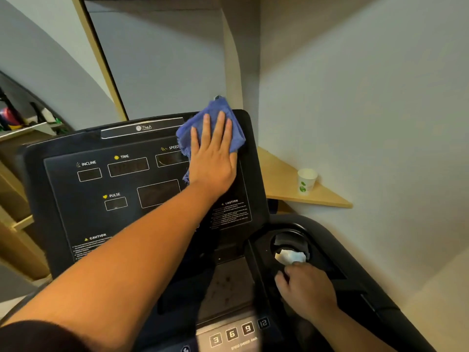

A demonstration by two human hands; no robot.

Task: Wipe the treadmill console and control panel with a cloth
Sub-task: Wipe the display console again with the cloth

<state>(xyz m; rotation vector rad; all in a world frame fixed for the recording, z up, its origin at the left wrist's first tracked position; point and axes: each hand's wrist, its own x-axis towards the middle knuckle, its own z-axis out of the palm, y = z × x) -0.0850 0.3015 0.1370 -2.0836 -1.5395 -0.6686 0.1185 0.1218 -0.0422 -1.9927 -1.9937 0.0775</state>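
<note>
Displays on the console [83, 207] at left look unwiped: sweep that way. Your left hand [214, 158] is flat, fingers spread, pressing the blue cloth [218, 113] on its far right corner. Right hand [308, 290] rests curled by the cup holder [289, 237], near right; grip unclear.

SPEED readout [170, 158] partly covered by cloth [218, 125] under left hand [214, 158]; caution text [229, 212] beside wrist too small to read
</note>
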